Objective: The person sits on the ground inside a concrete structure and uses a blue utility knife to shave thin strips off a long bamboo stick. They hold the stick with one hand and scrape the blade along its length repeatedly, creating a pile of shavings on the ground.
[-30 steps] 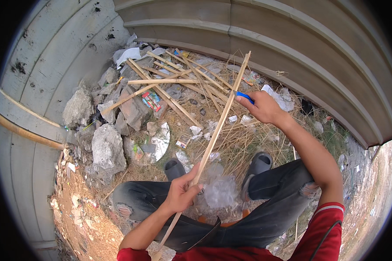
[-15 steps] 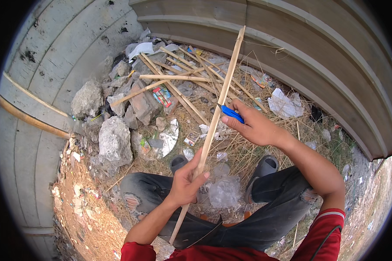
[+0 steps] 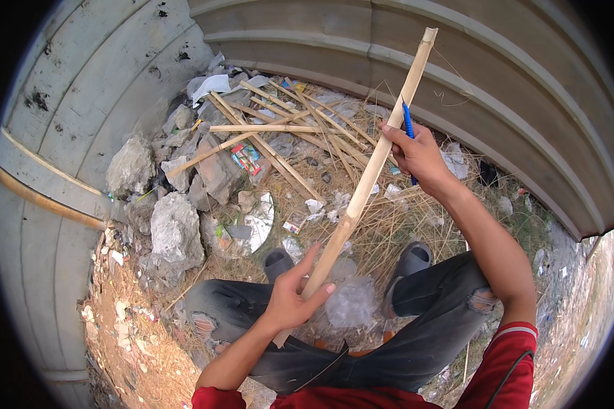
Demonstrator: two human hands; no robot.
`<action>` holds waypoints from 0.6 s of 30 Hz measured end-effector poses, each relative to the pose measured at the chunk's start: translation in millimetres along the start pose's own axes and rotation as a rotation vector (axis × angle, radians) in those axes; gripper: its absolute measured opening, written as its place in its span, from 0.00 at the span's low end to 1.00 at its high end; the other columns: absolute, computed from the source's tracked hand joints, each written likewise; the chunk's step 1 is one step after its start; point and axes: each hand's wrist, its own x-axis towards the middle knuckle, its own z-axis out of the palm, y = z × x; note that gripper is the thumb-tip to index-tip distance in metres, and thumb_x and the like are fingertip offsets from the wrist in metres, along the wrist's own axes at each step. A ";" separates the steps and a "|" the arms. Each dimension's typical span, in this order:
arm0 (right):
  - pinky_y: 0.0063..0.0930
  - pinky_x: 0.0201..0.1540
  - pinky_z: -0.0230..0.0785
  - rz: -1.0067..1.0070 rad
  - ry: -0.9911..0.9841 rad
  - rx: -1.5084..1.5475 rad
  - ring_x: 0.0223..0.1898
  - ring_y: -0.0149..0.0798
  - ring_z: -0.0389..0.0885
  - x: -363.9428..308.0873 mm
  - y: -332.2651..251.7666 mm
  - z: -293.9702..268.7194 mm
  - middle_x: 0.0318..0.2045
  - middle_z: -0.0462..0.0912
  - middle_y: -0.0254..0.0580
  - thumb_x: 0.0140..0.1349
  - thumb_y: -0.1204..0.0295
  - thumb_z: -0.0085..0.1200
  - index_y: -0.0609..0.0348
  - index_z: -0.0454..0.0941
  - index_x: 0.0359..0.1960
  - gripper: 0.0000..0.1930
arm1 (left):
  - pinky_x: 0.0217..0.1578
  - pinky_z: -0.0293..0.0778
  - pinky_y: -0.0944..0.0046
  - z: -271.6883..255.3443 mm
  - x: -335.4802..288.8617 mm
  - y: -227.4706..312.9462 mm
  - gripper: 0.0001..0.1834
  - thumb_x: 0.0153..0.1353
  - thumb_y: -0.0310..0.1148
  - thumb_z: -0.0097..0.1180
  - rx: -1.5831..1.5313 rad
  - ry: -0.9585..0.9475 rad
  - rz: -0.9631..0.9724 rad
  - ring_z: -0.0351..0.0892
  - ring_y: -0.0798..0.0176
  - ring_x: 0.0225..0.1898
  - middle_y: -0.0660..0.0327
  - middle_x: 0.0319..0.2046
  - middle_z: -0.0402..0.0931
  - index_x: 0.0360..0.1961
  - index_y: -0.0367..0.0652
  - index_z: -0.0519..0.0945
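Note:
A long split bamboo strip (image 3: 351,211) slants across the middle, its lower end near my lap and its upper end up against the metal sheeting. My left hand (image 3: 295,294) holds it low down, thumb on one side and fingers on the other. Farther up, my right hand (image 3: 419,155) grips a blue-handled knife, seemingly a box cutter (image 3: 408,121), upright beside the strip's right edge. My right thumb and fingers also touch the strip there. The blade is too small to make out clearly.
Several cut bamboo strips (image 3: 273,127) lie crossed on the littered ground ahead. Rough rocks (image 3: 176,232) are heaped to the left. Grey metal sheeting (image 3: 286,41) walls the far side, pale panels (image 3: 102,88) the left. Clear crumpled plastic (image 3: 351,300) lies between my feet.
The bamboo strip has turned so its broad face shows, and its upper end has swung right. My right hand has moved up along it, with the knife now more upright.

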 end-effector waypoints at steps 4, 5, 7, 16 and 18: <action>0.26 0.31 0.64 -0.096 0.062 -0.145 0.27 0.26 0.68 -4.8 -2.3 -17.2 0.26 0.72 0.32 0.75 0.54 0.50 0.60 0.72 0.43 0.18 | 0.32 0.69 0.77 -4.9 -6.1 -8.5 0.32 0.67 0.22 0.60 -0.070 -0.008 -0.048 0.73 0.80 0.35 0.62 0.46 0.80 0.72 0.32 0.65; 0.28 0.32 0.65 -0.099 0.046 -0.163 0.28 0.27 0.69 -6.7 -0.8 -20.4 0.27 0.72 0.34 0.76 0.54 0.48 0.60 0.72 0.45 0.18 | 0.34 0.71 0.76 -4.5 -7.3 -9.0 0.31 0.67 0.23 0.61 -0.104 0.009 -0.058 0.74 0.79 0.37 0.61 0.49 0.80 0.70 0.31 0.67; 0.35 0.36 0.67 -0.216 -0.040 -0.363 0.29 0.36 0.73 -14.8 -3.5 -24.5 0.29 0.75 0.40 0.77 0.55 0.47 0.62 0.72 0.44 0.19 | 0.35 0.70 0.77 -5.5 -6.4 -3.9 0.31 0.68 0.23 0.60 -0.168 0.027 -0.090 0.74 0.80 0.39 0.61 0.51 0.79 0.71 0.30 0.66; 0.48 0.41 0.70 -0.300 -0.099 -0.792 0.32 0.60 0.79 -27.0 -13.0 -11.3 0.27 0.79 0.59 0.77 0.56 0.44 0.66 0.78 0.42 0.22 | 0.42 0.72 0.76 -5.4 -3.8 1.4 0.31 0.69 0.23 0.60 -0.154 0.048 -0.104 0.75 0.76 0.46 0.58 0.54 0.78 0.70 0.27 0.66; 0.50 0.40 0.70 -0.263 -0.061 -0.812 0.32 0.62 0.80 -26.6 -15.6 -10.5 0.25 0.79 0.61 0.77 0.55 0.44 0.67 0.79 0.41 0.23 | 0.43 0.72 0.75 -5.1 -4.1 -1.1 0.30 0.68 0.23 0.61 -0.122 0.053 -0.088 0.75 0.76 0.46 0.58 0.54 0.78 0.69 0.26 0.68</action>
